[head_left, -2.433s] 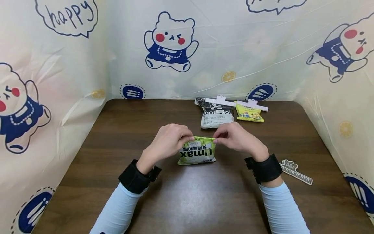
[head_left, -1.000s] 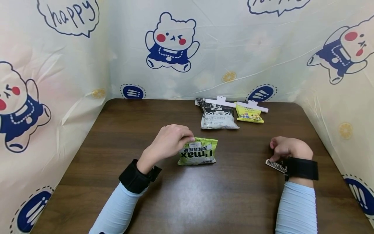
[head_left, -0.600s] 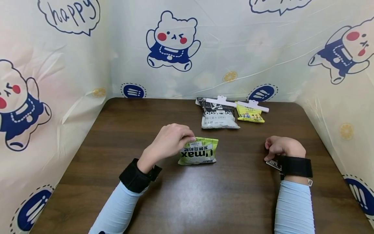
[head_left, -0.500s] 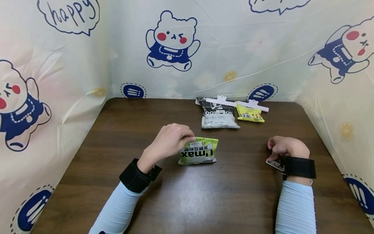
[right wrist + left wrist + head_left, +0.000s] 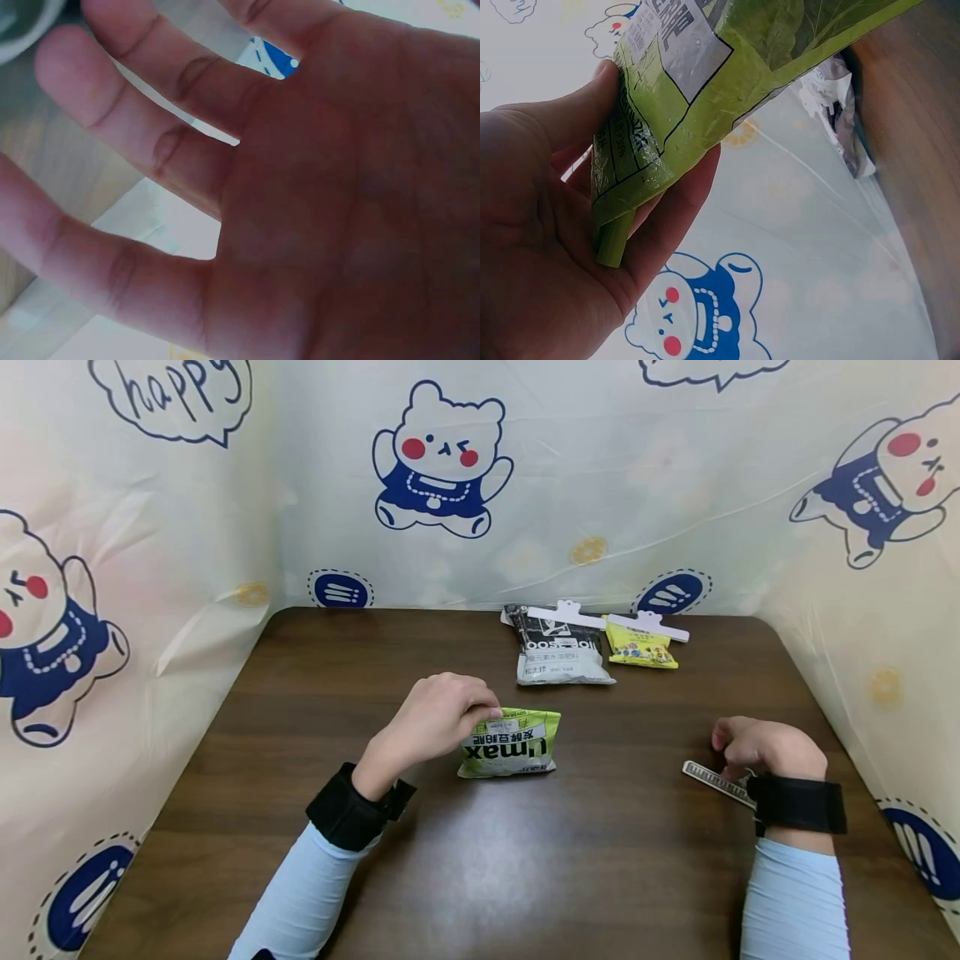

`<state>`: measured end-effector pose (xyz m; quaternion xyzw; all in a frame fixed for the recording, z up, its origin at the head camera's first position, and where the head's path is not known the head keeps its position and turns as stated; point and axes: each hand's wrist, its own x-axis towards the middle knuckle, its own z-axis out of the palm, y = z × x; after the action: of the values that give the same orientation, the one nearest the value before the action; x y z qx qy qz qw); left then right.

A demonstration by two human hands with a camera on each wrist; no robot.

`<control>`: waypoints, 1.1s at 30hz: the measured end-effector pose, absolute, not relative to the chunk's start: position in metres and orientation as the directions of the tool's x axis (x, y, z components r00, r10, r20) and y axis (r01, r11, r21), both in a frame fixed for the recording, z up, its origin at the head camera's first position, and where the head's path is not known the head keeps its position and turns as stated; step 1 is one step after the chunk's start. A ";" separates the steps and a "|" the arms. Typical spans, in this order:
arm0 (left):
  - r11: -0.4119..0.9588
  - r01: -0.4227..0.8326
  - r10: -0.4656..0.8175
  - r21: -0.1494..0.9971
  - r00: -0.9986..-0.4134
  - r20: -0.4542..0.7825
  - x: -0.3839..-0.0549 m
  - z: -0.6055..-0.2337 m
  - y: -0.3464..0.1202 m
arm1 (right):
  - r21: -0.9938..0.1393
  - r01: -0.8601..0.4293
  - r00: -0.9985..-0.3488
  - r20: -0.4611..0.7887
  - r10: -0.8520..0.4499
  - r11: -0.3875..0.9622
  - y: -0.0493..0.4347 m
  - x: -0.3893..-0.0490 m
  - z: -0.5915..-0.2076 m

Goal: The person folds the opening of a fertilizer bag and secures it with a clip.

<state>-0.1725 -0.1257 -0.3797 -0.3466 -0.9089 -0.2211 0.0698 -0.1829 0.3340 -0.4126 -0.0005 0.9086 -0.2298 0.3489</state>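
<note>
In the head view my left hand [image 5: 442, 714] pinches the top left corner of a green fertilizer bag [image 5: 510, 752], which stands on the table with its print upside down. Seen from the left wrist, the thumb and fingers hold the folded top edge of the green bag [image 5: 675, 142]. Over at the right, my right hand [image 5: 772, 747] hovers above a bag clip [image 5: 716, 783] lying on the table, its far end hidden under the hand and wrist. The right wrist view shows this hand's palm [image 5: 315, 187], with fingers apart and slightly bent.
At the back of the table [image 5: 360, 668] lie a black and silver bag [image 5: 558, 660] and a small yellow bag [image 5: 641, 647]. White clips [image 5: 567, 617] sit across their tops. A printed curtain [image 5: 562, 485] surrounds the table's back and sides.
My right hand let go of the green bag's right corner and went right to the clip, lately shifting a little further right along it. The left hand keeps its hold on the bag.
</note>
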 end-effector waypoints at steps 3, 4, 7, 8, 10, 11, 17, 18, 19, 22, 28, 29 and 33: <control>0.660 0.662 0.600 0.355 -0.749 0.280 -0.174 -0.380 -0.124 | -0.395 0.184 -0.751 -0.647 -0.130 0.900 0.340 -0.177 -0.412; 0.662 0.661 0.599 0.355 -0.750 0.279 -0.174 -0.381 -0.124 | -0.396 0.194 -0.751 -0.649 -0.124 0.897 0.341 -0.175 -0.413; 0.660 0.663 0.600 0.352 -0.748 0.284 -0.174 -0.382 -0.124 | -0.393 0.206 -0.754 -0.648 -0.111 0.896 0.345 -0.171 -0.416; 0.660 0.664 0.600 0.351 -0.747 0.285 -0.174 -0.382 -0.124 | -0.392 0.211 -0.752 -0.650 -0.108 0.895 0.346 -0.170 -0.418; 0.659 0.667 0.600 0.347 -0.745 0.290 -0.174 -0.382 -0.125 | -0.385 0.215 -0.751 -0.653 -0.100 0.898 0.347 -0.169 -0.419; 0.659 0.668 0.601 0.347 -0.744 0.292 -0.174 -0.382 -0.125 | -0.382 0.220 -0.750 -0.655 -0.095 0.897 0.348 -0.169 -0.420; 0.658 0.667 0.602 0.349 -0.745 0.288 -0.174 -0.381 -0.124 | -0.391 0.224 -0.752 -0.652 -0.097 0.893 0.350 -0.169 -0.424; 0.658 0.667 0.603 0.349 -0.745 0.286 -0.174 -0.381 -0.124 | -0.395 0.217 -0.755 -0.648 -0.103 0.893 0.349 -0.169 -0.424; 0.658 0.667 0.604 0.349 -0.744 0.285 -0.174 -0.381 -0.124 | -0.401 0.208 -0.758 -0.643 -0.113 0.892 0.348 -0.170 -0.424; 0.656 0.668 0.605 0.351 -0.744 0.285 -0.174 -0.380 -0.123 | -0.415 0.194 -0.764 -0.633 -0.128 0.889 0.344 -0.173 -0.424; 0.660 0.661 0.600 0.356 -0.750 0.280 -0.174 -0.379 -0.123 | -0.433 0.138 -0.769 -0.613 -0.179 0.891 0.331 -0.183 -0.424; 0.662 0.660 0.599 0.356 -0.751 0.278 -0.174 -0.379 -0.123 | -0.428 0.124 -0.772 -0.609 -0.184 0.895 0.330 -0.185 -0.424; 0.661 0.659 0.597 0.359 -0.752 0.280 -0.173 -0.379 -0.124 | -0.390 0.069 -0.793 -0.580 -0.187 0.918 0.330 -0.188 -0.423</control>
<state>-0.1732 -0.1237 -0.3786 -0.3455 -0.9088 -0.2237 0.0688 -0.1885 0.3304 -0.4234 -0.0317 0.9255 -0.1999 0.3202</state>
